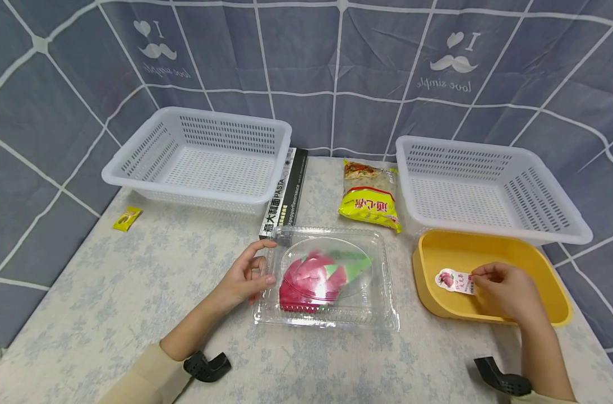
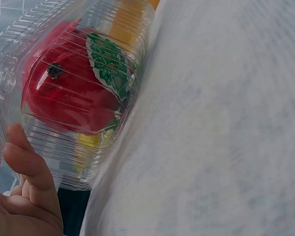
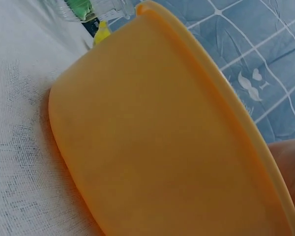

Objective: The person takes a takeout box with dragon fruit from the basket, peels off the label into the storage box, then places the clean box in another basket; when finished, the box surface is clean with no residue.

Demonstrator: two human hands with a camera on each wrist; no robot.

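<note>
A clear plastic clamshell box (image 1: 379,303) stands closed on the cloth, with a pink-and-green fruit-like item (image 1: 316,275) inside. The left wrist view shows that item's red body and a green leaf (image 2: 108,64) through the ribbed wall. My left hand (image 1: 243,278) is at the box's left side, fingers loosely bent, thumb and index fingertips right at its edge. Over the yellow basin (image 1: 493,238), my right hand (image 1: 508,289) pinches a white label (image 1: 455,280) with a pink fruit picture. In the right wrist view the basin's wall (image 3: 152,123) hides most of that hand.
White perforated baskets stand at the back left (image 1: 195,193) and back right (image 1: 488,224). Between them lie a black-and-white pasta box (image 1: 291,193), partly beneath the left basket, and a yellow food bag (image 1: 369,196). A small yellow packet (image 1: 127,219) is at far left. A tiled-pattern curtain (image 1: 306,73) hangs behind.
</note>
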